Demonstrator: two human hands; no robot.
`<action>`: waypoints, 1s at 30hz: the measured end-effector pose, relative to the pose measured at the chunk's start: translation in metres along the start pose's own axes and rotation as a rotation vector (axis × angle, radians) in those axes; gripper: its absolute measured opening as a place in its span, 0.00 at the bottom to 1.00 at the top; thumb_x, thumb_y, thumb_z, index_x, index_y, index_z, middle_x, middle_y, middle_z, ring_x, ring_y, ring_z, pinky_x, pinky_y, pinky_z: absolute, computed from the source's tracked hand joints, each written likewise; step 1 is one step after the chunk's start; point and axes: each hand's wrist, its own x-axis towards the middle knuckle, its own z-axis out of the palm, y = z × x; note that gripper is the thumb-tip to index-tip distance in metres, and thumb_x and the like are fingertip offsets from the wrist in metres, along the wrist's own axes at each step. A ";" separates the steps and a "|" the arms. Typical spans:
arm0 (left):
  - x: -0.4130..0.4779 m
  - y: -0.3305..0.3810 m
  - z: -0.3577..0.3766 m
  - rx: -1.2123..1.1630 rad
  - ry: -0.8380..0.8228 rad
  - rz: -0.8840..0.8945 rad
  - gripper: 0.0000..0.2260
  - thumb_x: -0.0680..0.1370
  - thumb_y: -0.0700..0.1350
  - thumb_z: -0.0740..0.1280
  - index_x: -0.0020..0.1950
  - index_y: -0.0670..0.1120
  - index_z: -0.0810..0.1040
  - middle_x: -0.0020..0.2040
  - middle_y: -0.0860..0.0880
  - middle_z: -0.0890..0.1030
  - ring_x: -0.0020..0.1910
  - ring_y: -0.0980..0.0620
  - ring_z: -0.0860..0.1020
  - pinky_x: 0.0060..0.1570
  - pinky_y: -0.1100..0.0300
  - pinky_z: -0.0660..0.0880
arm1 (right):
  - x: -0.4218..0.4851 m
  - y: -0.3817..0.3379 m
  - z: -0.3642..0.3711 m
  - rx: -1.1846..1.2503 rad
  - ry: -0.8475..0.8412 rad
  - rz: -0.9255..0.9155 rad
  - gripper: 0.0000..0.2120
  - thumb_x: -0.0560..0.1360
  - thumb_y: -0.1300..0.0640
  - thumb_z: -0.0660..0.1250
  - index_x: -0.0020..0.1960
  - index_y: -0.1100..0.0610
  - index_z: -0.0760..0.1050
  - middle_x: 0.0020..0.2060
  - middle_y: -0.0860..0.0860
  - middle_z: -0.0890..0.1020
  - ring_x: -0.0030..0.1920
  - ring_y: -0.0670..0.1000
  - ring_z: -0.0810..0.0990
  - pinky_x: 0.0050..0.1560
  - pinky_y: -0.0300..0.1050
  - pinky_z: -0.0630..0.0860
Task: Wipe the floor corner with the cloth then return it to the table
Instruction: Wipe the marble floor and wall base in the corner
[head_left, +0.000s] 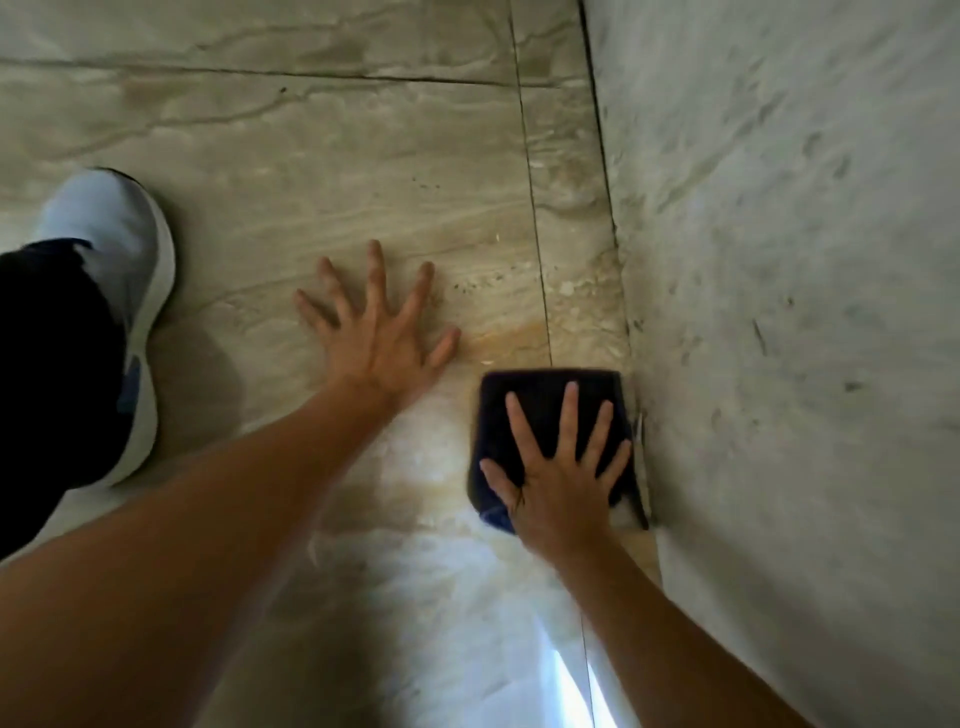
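A dark blue folded cloth (540, 400) lies flat on the beige marble floor (363, 156), right against the foot of the wall (779, 260). My right hand (563, 483) presses down on the cloth with its fingers spread over it. My left hand (379, 332) rests flat on the bare floor to the left of the cloth, fingers splayed, holding nothing. Small crumbs and an orange-brown stain (514, 332) mark the floor just beyond the cloth. The table is out of view.
My white shoe (119, 249) and dark trouser leg (47, 364) stand on the floor at the left. A dark grout line (535, 234) runs along the floor parallel to the wall. The rough grey-white wall fills the right side.
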 end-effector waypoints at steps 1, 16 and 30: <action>0.013 -0.002 0.002 -0.006 0.016 -0.019 0.37 0.73 0.74 0.44 0.79 0.64 0.41 0.82 0.46 0.35 0.76 0.26 0.36 0.70 0.24 0.41 | 0.028 -0.004 -0.008 -0.002 0.036 -0.008 0.35 0.75 0.26 0.46 0.79 0.37 0.52 0.80 0.61 0.55 0.76 0.74 0.52 0.67 0.80 0.51; 0.042 -0.023 0.011 -0.106 0.178 -0.060 0.35 0.74 0.73 0.50 0.80 0.63 0.53 0.83 0.42 0.48 0.78 0.26 0.45 0.71 0.25 0.45 | 0.215 -0.025 -0.090 -0.004 -0.055 -0.055 0.33 0.75 0.26 0.45 0.76 0.30 0.35 0.79 0.51 0.32 0.78 0.65 0.32 0.73 0.73 0.35; 0.040 -0.023 0.002 -0.154 0.117 -0.059 0.34 0.75 0.72 0.48 0.80 0.62 0.51 0.83 0.41 0.45 0.78 0.28 0.42 0.72 0.26 0.42 | 0.061 -0.038 -0.023 -0.013 0.016 0.028 0.34 0.75 0.27 0.45 0.78 0.33 0.39 0.81 0.59 0.46 0.78 0.71 0.44 0.70 0.79 0.46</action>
